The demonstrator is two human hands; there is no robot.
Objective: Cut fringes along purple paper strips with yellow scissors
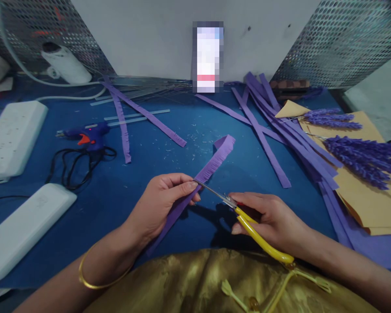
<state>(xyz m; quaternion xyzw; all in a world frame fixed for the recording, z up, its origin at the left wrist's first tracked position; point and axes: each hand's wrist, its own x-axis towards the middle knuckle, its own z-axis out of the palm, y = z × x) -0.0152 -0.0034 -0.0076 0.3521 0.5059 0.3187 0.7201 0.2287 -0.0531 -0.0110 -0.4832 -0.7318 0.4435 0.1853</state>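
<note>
My left hand [164,202] pinches a purple crepe paper strip [211,163], fingers closed round it; the strip rises to the upper right with a fringed edge. My right hand [267,219] is closed on yellow-handled scissors [247,224]. The thin blades point left and meet the strip just beside my left thumb and fingertips. Both hands hover low over the blue table [169,143], above my gold-coloured lap.
Several loose purple strips [273,126] lie at right beside brown paper [358,182] bearing finished purple flower sprigs [365,158]. A glue gun [89,134] with black cord, two white power strips [11,134], a white spool [65,63] and a phone [207,56] stand at left and back.
</note>
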